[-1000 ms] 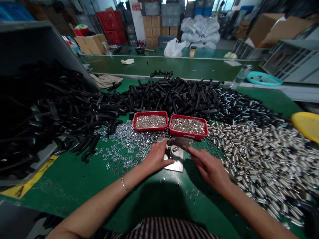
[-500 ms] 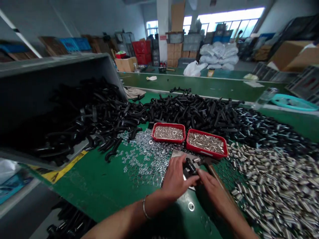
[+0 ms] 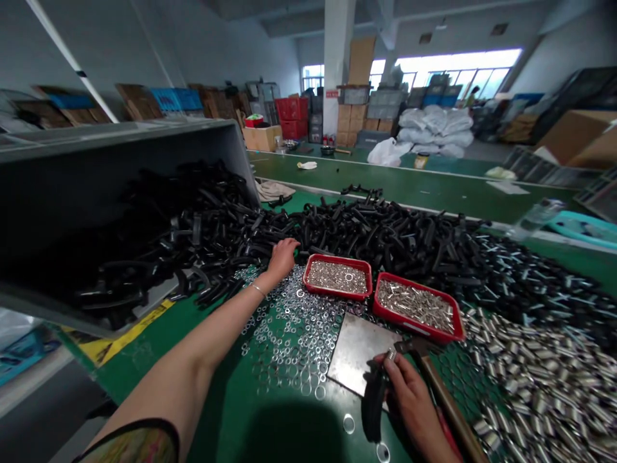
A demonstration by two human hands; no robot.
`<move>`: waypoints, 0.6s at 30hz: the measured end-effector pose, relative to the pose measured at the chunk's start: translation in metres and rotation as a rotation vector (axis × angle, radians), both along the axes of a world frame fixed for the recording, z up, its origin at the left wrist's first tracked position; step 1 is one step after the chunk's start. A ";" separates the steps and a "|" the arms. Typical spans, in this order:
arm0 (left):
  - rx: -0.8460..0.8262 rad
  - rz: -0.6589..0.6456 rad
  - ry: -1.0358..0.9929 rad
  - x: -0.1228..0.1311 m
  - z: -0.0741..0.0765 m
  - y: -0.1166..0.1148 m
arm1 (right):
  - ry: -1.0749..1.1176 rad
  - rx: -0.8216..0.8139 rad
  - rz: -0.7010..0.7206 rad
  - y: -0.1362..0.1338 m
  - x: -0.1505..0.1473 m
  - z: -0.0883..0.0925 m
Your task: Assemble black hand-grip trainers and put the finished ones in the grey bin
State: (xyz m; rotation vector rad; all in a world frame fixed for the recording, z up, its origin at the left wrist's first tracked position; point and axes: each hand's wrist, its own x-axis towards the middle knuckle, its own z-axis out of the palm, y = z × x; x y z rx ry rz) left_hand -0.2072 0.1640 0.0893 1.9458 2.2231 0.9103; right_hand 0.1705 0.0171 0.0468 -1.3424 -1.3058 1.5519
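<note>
My left hand [image 3: 283,258] reaches to the near edge of the pile of black curved parts [image 3: 357,225], just left of a red tray of tiny metal pieces [image 3: 337,276]. Its fingers are curled, and what they hold, if anything, is hidden. Over the right edge of a flat metal plate [image 3: 359,354], my right hand [image 3: 409,392] pinches a black curved part [image 3: 373,402] with a small silvery piece at its top. Small washers [image 3: 284,315] lie scattered below my left hand. A second red tray [image 3: 418,305] holds small metal pins.
A grey bin [image 3: 241,154] of black parts lies on its side at the left. Silvery cylinders [image 3: 554,366] are heaped at the right. A hammer with a wooden handle [image 3: 450,405] lies beside my right hand. Loose rings [image 3: 349,423] rest near the front.
My left hand has left the plate and moved forward and left to the black pile. My right hand has shifted slightly down, with the black part now hanging from it. The view has tilted up.
</note>
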 end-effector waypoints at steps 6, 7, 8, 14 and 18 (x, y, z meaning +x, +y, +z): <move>-0.146 -0.395 0.305 -0.022 -0.006 0.039 | -0.055 0.081 0.020 -0.003 -0.008 -0.003; -0.160 -0.388 0.333 -0.023 -0.006 0.044 | -0.072 0.088 0.015 -0.005 -0.009 -0.004; -0.164 -0.378 0.349 -0.024 -0.005 0.047 | -0.086 0.092 0.007 -0.006 -0.010 -0.005; -0.168 -0.398 0.369 -0.035 0.004 0.040 | -0.088 0.112 -0.006 -0.012 -0.009 -0.009; -0.243 -0.372 0.487 -0.065 0.007 -0.004 | -0.077 0.126 -0.032 -0.013 -0.004 -0.014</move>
